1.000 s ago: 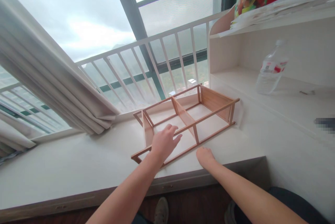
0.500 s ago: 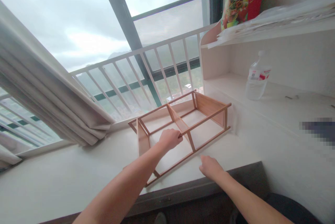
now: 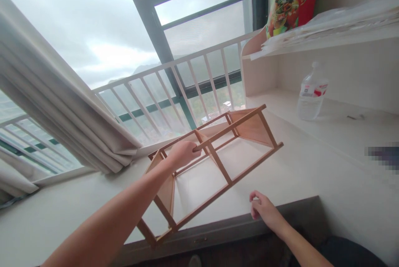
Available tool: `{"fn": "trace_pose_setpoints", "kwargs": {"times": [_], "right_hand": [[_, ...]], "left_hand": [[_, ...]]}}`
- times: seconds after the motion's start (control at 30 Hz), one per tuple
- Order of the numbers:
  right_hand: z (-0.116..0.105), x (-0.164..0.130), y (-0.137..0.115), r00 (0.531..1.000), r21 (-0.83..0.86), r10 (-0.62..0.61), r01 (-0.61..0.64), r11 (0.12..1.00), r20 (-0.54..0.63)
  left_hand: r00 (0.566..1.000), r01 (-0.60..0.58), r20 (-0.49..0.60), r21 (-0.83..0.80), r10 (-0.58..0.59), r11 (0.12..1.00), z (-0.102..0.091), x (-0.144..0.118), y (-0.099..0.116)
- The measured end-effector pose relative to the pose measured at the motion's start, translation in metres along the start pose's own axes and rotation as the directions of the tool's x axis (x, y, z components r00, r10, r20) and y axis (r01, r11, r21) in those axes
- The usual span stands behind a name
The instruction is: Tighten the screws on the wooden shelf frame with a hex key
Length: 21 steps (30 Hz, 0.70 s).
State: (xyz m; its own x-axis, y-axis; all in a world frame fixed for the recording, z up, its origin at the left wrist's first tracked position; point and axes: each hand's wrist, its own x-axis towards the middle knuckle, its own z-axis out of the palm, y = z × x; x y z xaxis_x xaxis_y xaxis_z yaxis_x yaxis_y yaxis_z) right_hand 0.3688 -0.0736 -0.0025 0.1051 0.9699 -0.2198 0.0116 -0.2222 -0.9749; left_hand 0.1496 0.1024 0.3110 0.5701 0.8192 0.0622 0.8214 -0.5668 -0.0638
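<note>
A small wooden shelf rack (image 3: 220, 164), an open frame with board panels, lies on its side over the white window ledge (image 3: 102, 204). It is tilted, with its near lower corner overhanging the front edge. My left hand (image 3: 183, 153) is closed round the rack's upper rail, close to the middle crosspiece. My right hand (image 3: 261, 207) hovers to the right of the rack and touches nothing. Its fingers are loosely curled, a gap showing between thumb and forefinger.
White railings (image 3: 174, 80) and a window stand behind the ledge, with a grey curtain (image 3: 77, 105) on the left. At right, a clear plastic bottle (image 3: 310, 100) stands below a shelf carrying papers (image 3: 336, 23) and a red and yellow bag (image 3: 285, 3).
My left hand has swung the rack's upper side upward and left, turning it toward me. My right hand has shifted slightly right and its fingers have loosened.
</note>
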Motion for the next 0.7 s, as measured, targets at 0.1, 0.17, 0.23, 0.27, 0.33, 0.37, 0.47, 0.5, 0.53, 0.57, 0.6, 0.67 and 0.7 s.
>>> {"fn": "trace_pose_setpoints", "kwargs": {"times": [0.1, 0.17, 0.23, 0.27, 0.33, 0.37, 0.47, 0.5, 0.53, 0.57, 0.6, 0.67, 0.7], "right_hand": [[0.016, -0.006, 0.011, 1.000, 0.097, 0.016, -0.017, 0.995, 0.016], [0.028, -0.010, 0.018, 0.999, 0.142, 0.040, -0.042, 0.989, 0.023], [0.041, -0.014, 0.022, 0.997, 0.184, 0.062, -0.069, 0.980, 0.045], [0.049, -0.016, 0.024, 0.995, 0.207, 0.072, -0.084, 0.975, 0.065], [0.065, -0.020, 0.024, 0.989, 0.250, 0.093, -0.120, 0.961, 0.119], [0.074, -0.021, 0.023, 0.983, 0.269, 0.105, -0.143, 0.952, 0.152], [0.101, -0.027, 0.018, 0.960, 0.315, 0.126, -0.204, 0.927, 0.251], [0.109, -0.030, 0.016, 0.952, 0.328, 0.127, -0.219, 0.919, 0.280], [0.116, -0.032, 0.014, 0.943, 0.339, 0.126, -0.232, 0.912, 0.307], [0.122, -0.034, 0.011, 0.935, 0.351, 0.124, -0.244, 0.904, 0.331], [0.127, -0.037, 0.008, 0.928, 0.363, 0.121, -0.256, 0.896, 0.353], [0.133, -0.041, 0.000, 0.918, 0.398, 0.111, -0.271, 0.876, 0.382], [0.135, -0.043, -0.005, 0.916, 0.417, 0.103, -0.274, 0.867, 0.389]], "left_hand": [[0.999, 0.039, -0.034, -0.052, -0.041, 0.998, -0.014, -0.006, -0.017], [0.994, 0.077, -0.075, -0.086, -0.084, 0.993, -0.025, -0.011, -0.030], [0.982, 0.118, -0.135, -0.117, -0.134, 0.986, -0.037, -0.020, -0.045], [0.972, 0.138, -0.171, -0.133, -0.160, 0.981, -0.044, -0.025, -0.052], [0.944, 0.177, -0.249, -0.166, -0.215, 0.970, -0.059, -0.039, -0.066], [0.927, 0.195, -0.286, -0.184, -0.242, 0.963, -0.066, -0.047, -0.072], [0.870, 0.236, -0.375, -0.253, -0.319, 0.938, -0.086, -0.076, -0.089], [0.842, 0.239, -0.407, -0.308, -0.354, 0.921, -0.090, -0.086, -0.093], [0.808, 0.232, -0.437, -0.378, -0.394, 0.896, -0.093, -0.095, -0.096], [0.772, 0.217, -0.462, -0.454, -0.437, 0.864, -0.095, -0.104, -0.099], [0.734, 0.196, -0.480, -0.529, -0.481, 0.826, -0.095, -0.112, -0.102], [0.665, 0.152, -0.496, -0.643, -0.559, 0.751, -0.092, -0.126, -0.107], [0.636, 0.131, -0.499, -0.682, -0.589, 0.719, -0.088, -0.133, -0.108]]}}
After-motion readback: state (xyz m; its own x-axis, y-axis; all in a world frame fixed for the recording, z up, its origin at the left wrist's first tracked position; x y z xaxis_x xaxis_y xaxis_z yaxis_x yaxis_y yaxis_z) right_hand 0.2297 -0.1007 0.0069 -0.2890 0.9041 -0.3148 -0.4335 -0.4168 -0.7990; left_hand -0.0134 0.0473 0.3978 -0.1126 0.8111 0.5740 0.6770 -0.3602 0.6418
